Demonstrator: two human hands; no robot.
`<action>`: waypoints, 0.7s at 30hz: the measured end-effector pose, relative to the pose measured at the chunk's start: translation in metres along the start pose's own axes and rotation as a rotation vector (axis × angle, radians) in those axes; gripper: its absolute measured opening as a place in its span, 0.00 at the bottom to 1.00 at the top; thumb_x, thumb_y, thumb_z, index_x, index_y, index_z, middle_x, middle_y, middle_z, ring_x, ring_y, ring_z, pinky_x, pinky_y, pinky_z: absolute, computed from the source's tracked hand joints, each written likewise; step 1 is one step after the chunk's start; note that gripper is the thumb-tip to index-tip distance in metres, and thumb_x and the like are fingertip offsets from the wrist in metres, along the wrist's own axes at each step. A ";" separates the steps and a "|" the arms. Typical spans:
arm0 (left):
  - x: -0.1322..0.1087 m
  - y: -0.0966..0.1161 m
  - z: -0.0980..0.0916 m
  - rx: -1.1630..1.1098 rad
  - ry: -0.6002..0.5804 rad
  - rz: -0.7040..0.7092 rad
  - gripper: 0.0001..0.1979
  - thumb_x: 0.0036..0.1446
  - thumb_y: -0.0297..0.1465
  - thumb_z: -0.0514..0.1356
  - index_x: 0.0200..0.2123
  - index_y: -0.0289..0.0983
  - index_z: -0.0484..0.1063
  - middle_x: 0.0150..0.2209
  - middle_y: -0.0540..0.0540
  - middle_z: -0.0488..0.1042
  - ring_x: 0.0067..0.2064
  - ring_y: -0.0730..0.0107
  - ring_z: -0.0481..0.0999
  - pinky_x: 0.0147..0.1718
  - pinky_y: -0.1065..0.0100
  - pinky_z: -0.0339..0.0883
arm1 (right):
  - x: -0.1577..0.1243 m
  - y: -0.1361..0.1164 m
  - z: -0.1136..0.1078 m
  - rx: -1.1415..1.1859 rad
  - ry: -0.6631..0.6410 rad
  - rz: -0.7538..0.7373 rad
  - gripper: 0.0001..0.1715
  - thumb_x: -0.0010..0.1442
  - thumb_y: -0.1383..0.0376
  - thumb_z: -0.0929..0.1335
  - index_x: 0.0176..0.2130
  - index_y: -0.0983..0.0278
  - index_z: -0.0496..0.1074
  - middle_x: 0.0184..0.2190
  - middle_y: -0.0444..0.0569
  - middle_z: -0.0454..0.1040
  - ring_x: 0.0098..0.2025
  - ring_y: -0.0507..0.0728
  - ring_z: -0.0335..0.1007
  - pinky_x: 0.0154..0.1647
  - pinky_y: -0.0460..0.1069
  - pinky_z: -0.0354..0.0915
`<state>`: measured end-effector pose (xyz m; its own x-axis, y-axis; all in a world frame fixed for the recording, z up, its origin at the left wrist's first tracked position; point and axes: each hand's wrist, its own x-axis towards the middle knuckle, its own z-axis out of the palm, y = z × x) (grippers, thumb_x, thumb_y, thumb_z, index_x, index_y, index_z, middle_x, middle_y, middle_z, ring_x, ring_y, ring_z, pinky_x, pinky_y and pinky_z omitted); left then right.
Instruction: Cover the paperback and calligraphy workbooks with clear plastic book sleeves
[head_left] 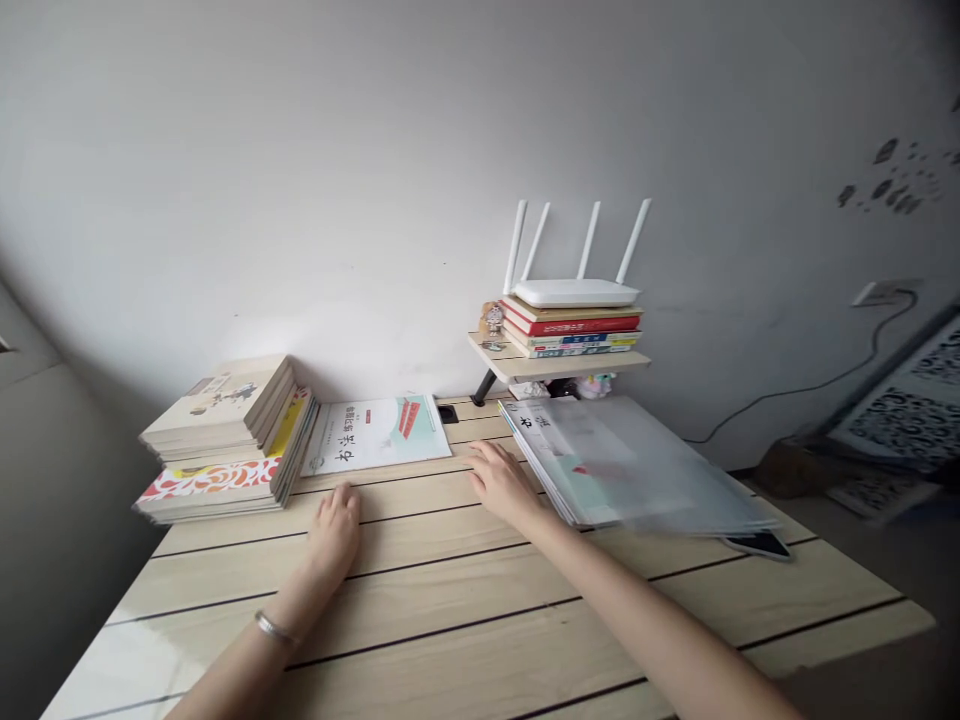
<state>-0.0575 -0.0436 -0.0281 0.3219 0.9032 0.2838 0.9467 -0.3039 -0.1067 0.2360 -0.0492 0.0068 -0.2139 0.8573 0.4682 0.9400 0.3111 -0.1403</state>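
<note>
I have my right grip (pixel 501 485) loosely spread between the workbook (pixel 379 434) and translucent cover (pixel 660 475); my left grip (pixel 335 525), nearer the workbook, I cannot tell

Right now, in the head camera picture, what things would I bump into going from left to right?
Tall stack of books → calligraphy practice booklet → white router with four antennas → wall socket.
</note>
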 end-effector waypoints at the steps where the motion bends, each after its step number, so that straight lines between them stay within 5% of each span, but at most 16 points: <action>1: -0.005 0.007 0.006 -0.023 -0.001 -0.011 0.24 0.55 0.16 0.43 0.51 0.30 0.68 0.58 0.35 0.64 0.60 0.56 0.62 0.55 0.55 0.59 | -0.007 0.005 -0.011 0.001 0.019 0.009 0.14 0.59 0.69 0.63 0.41 0.62 0.76 0.50 0.53 0.70 0.51 0.58 0.64 0.52 0.52 0.60; 6: -0.015 0.020 0.028 -0.099 0.146 -0.030 0.18 0.58 0.22 0.46 0.49 0.29 0.68 0.55 0.33 0.66 0.58 0.52 0.64 0.54 0.52 0.61 | -0.044 0.047 -0.051 -0.116 -0.019 0.204 0.14 0.60 0.65 0.62 0.41 0.64 0.76 0.48 0.55 0.71 0.49 0.61 0.65 0.51 0.53 0.59; 11: -0.014 0.012 0.033 -0.175 0.276 0.016 0.17 0.58 0.28 0.48 0.48 0.31 0.68 0.52 0.34 0.68 0.55 0.53 0.67 0.54 0.53 0.62 | -0.074 0.080 -0.051 -0.104 -0.223 0.440 0.20 0.57 0.58 0.65 0.47 0.64 0.73 0.54 0.56 0.66 0.53 0.63 0.62 0.48 0.54 0.59; 21: -0.013 0.005 0.027 -0.357 0.262 0.015 0.17 0.57 0.33 0.49 0.46 0.33 0.70 0.51 0.35 0.69 0.54 0.54 0.68 0.53 0.52 0.63 | -0.070 0.075 -0.050 -0.206 -0.299 0.526 0.15 0.57 0.61 0.64 0.38 0.66 0.76 0.48 0.56 0.69 0.49 0.63 0.60 0.43 0.53 0.58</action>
<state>-0.0573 -0.0481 -0.0580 0.2842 0.8045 0.5216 0.8712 -0.4439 0.2098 0.3347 -0.1067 0.0068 0.2527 0.9607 0.1149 0.9651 -0.2418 -0.1009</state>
